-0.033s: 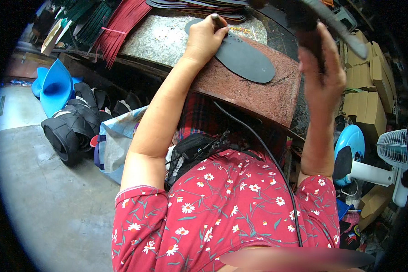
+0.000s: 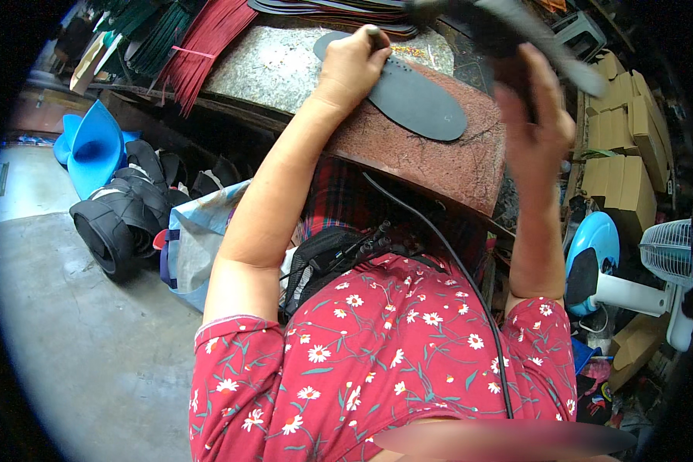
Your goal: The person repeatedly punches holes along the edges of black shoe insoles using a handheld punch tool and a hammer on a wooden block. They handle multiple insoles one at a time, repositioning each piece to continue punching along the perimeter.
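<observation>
A dark grey shoe sole (image 2: 420,100) lies flat on the worn reddish block at the bench, with a row of small holes near my left fingers. My left hand (image 2: 352,69) rests on the sole, fingers closed round an upright punch (image 2: 373,32) that is mostly hidden by the fist. To the right, my right hand (image 2: 537,115) is raised off the bench, wrapped round the dark handle of a hammer. The hammer's long grey-black head (image 2: 543,38) is smeared by motion.
Stacked dark soles (image 2: 339,9) and bundled red strips (image 2: 212,46) lie along the bench's far side. Cardboard boxes (image 2: 620,177) and a white fan (image 2: 664,250) stand at right. Black rolls (image 2: 108,231) and a pale bag (image 2: 204,231) sit at left. A black cable (image 2: 462,269) crosses my front.
My right hand and the hammer have shifted left, toward the sole. The left hand has barely moved, and the sole stays in place.
</observation>
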The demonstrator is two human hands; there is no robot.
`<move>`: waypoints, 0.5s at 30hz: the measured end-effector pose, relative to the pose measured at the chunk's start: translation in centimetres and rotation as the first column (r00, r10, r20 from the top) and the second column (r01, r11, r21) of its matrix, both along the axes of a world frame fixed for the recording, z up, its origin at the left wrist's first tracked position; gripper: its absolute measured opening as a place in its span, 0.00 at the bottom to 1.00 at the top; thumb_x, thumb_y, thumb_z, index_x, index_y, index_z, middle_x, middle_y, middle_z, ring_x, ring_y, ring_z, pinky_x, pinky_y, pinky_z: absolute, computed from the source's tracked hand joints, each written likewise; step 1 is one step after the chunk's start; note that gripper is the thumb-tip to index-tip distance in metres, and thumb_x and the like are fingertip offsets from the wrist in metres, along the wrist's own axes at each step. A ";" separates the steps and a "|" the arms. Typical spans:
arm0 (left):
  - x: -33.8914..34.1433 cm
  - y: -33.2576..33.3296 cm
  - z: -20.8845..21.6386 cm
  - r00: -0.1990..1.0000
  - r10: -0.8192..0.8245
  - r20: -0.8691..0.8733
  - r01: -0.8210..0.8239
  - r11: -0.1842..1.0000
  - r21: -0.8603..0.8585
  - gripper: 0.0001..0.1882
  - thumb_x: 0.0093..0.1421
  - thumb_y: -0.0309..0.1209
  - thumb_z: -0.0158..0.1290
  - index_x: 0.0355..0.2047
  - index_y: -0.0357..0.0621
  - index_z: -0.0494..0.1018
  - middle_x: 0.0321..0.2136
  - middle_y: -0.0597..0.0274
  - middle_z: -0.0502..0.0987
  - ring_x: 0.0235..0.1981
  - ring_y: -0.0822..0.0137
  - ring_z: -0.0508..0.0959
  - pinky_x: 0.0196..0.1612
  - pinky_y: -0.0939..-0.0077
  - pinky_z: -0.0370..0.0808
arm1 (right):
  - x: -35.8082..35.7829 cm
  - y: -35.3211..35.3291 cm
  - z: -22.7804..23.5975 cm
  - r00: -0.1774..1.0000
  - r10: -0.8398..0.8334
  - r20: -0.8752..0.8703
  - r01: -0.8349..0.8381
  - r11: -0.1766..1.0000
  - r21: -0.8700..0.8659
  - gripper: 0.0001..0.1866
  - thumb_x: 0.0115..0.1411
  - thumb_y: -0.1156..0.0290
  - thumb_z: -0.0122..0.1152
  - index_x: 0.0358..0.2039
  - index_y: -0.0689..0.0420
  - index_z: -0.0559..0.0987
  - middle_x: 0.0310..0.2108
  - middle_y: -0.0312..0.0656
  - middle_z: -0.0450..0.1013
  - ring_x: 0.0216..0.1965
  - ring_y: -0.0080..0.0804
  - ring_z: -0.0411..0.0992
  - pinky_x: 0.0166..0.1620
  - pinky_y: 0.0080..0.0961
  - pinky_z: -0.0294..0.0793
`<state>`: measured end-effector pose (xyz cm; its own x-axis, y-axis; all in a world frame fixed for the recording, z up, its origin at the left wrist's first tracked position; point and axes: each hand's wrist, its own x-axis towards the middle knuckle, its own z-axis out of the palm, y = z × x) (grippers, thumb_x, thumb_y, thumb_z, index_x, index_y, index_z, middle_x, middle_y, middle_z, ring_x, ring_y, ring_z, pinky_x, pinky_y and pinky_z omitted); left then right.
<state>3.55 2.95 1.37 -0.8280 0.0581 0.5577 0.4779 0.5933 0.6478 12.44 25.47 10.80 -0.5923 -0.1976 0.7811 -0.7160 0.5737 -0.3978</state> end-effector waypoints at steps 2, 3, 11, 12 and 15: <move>0.3 0.7 0.1 0.992 0.020 -0.125 -0.049 0.969 -0.241 0.09 0.58 0.30 0.60 0.38 0.43 0.75 0.31 0.46 0.81 0.34 0.50 0.82 0.37 0.65 0.78 | -0.3 -0.5 -1.2 0.977 -0.126 0.172 0.079 0.963 0.259 0.21 0.62 0.65 0.63 0.55 0.54 0.76 0.42 0.49 0.79 0.43 0.38 0.80 0.44 0.28 0.77; 0.2 1.0 0.1 0.987 0.040 -0.155 -0.093 0.932 -0.349 0.10 0.58 0.30 0.60 0.38 0.43 0.75 0.32 0.45 0.80 0.35 0.47 0.81 0.37 0.63 0.78 | -0.6 -0.5 -2.1 0.916 -0.206 0.344 0.125 0.962 0.243 0.21 0.63 0.62 0.61 0.56 0.51 0.76 0.43 0.50 0.79 0.45 0.43 0.79 0.46 0.29 0.76; -0.7 -0.1 -1.0 0.919 -0.307 0.248 0.078 0.758 0.648 0.07 0.63 0.25 0.54 0.39 0.34 0.73 0.33 0.54 0.81 0.31 0.67 0.82 0.38 0.77 0.82 | -1.2 3.4 -2.9 0.950 -0.201 0.239 0.185 0.979 0.090 0.22 0.63 0.57 0.61 0.57 0.44 0.75 0.43 0.49 0.79 0.42 0.44 0.80 0.41 0.31 0.77; -0.7 -0.2 -1.1 0.938 -0.239 0.250 0.091 0.868 0.488 0.07 0.63 0.25 0.55 0.39 0.35 0.73 0.32 0.57 0.81 0.30 0.69 0.82 0.37 0.79 0.81 | -0.9 3.3 -2.2 0.964 -0.162 0.210 0.150 0.986 0.070 0.22 0.62 0.60 0.63 0.57 0.47 0.75 0.43 0.47 0.79 0.42 0.38 0.80 0.42 0.29 0.77; -0.4 0.1 -1.0 0.972 -0.088 0.216 0.029 0.964 0.263 0.09 0.62 0.27 0.57 0.40 0.36 0.74 0.30 0.61 0.82 0.30 0.72 0.82 0.36 0.78 0.80 | 0.6 2.9 0.4 0.986 -0.099 0.136 0.094 0.995 0.039 0.23 0.65 0.66 0.60 0.60 0.52 0.73 0.37 0.38 0.78 0.28 0.17 0.70 0.30 0.16 0.69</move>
